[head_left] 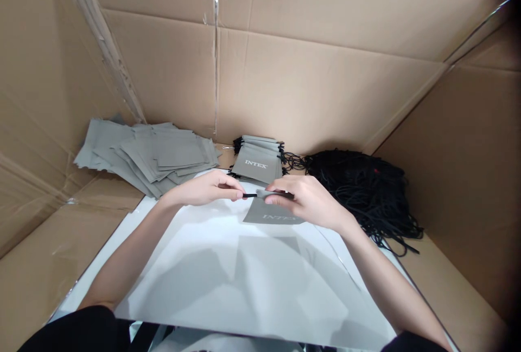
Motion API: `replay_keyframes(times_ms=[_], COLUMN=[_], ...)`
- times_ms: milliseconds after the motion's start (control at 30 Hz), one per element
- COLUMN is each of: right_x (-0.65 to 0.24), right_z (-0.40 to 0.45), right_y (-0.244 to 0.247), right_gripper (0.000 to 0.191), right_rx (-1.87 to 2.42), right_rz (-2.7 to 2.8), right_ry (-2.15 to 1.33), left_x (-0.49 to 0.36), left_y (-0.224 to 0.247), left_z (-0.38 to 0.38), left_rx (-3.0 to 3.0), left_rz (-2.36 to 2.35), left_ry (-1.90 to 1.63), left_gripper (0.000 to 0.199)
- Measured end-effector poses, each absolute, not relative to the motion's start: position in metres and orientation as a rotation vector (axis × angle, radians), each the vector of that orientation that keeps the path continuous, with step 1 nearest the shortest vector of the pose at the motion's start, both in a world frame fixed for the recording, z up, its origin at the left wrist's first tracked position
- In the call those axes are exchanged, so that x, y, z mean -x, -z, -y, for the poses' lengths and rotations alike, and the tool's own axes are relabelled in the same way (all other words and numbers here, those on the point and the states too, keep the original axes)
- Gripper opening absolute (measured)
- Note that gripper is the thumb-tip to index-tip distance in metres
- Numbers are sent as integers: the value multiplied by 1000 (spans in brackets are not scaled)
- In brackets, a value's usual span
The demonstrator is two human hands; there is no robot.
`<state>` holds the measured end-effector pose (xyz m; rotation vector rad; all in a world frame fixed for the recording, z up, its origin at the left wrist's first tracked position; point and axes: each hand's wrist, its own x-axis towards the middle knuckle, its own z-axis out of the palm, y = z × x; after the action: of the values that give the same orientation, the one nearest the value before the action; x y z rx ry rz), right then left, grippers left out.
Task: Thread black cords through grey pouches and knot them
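Above the white board, a grey bag (272,212) with white INTEX lettering hangs from its top edge. My right hand (307,199) pinches that top edge near its left end, fingers closed. A short black cord (250,195) sticks out of the bag's top left corner. The tip of this cord is between the thumb and fingers of my left hand (209,188). Any cord inside the top fold is hidden. Just behind the hands lies a stack of grey INTEX bags (256,163) with black cord ends at both sides.
Grey bags without visible cords (171,151) are piled at the back left. A tangled heap of black cords (358,186) lies at the back right. Tall cardboard walls (285,80) enclose the white board (203,287) at the back and sides.
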<state>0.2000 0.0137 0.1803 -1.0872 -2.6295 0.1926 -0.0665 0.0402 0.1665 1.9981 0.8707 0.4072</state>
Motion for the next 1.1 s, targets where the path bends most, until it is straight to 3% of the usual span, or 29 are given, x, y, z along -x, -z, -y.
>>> replay_keyframes(times_ms=[200, 433, 600, 800, 900, 1100], right_x=[-208, -219, -229, -214, -194, -178], right_z=[-14, -14, -15, -20, -23, -24], right_y=[-176, -169, -163, -157, -159, -168], right_gripper=[19, 25, 12, 15, 13, 21], right_rx=[1125, 1083, 1091, 990, 913, 851], right_rz=[2539, 2395, 2422, 2447, 2409, 2255], right_ry=[-139, -339, -450, -472, -464, -423], left_x=[88, 116, 141, 113, 80, 79], left_y=[-180, -197, -200, -195, -185, -176], left_z=[-40, -37, -42, -36, -29, -34], left_rx=[-1958, -1945, -1999, -2332, -2568, -2665], left_rz=[-1082, -1290, -1355, -1245, -911, -1012], left_ry=[-387, -505, -564, -959, -775, -617], left_gripper=[31, 33, 36, 30, 27, 26])
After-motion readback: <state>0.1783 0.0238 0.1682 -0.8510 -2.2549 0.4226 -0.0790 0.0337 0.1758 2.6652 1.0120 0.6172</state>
